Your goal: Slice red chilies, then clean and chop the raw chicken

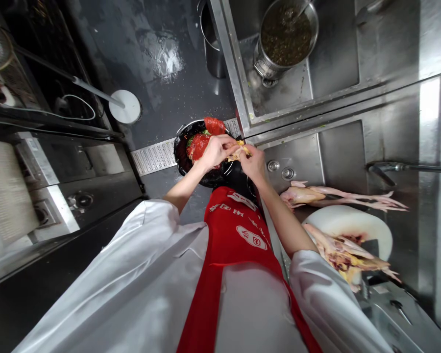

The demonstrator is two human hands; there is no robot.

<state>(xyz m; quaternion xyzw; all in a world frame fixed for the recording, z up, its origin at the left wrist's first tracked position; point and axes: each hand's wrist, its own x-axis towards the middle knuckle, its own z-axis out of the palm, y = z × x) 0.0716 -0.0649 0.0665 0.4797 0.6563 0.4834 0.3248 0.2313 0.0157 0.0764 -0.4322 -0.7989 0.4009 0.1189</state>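
Observation:
Both my hands meet over the right rim of a bin lined with a black bag (pixel 182 159). Between their fingers is a small yellowish piece (pixel 238 153), which looks like poultry fat or innards. My left hand (pixel 216 151) has its fingers closed on the piece's left side, and my right hand (pixel 253 162) pinches it from the right. Red plastic wrapping (pixel 199 146) and some green scraps lie in the bin. On the steel counter to the right rest a whole plucked bird (pixel 303 195) with long legs and a cut-open bird (pixel 338 252).
A white round board (pixel 378 228) lies under the cut bird. A sink (pixel 305 157) with a faucet (pixel 384 169) is at the right; a pot of dark liquid (pixel 286 37) stands in the upper sink. A metal bin (pixel 216 54) and a white disc on a pole (pixel 127 109) stand on the wet floor.

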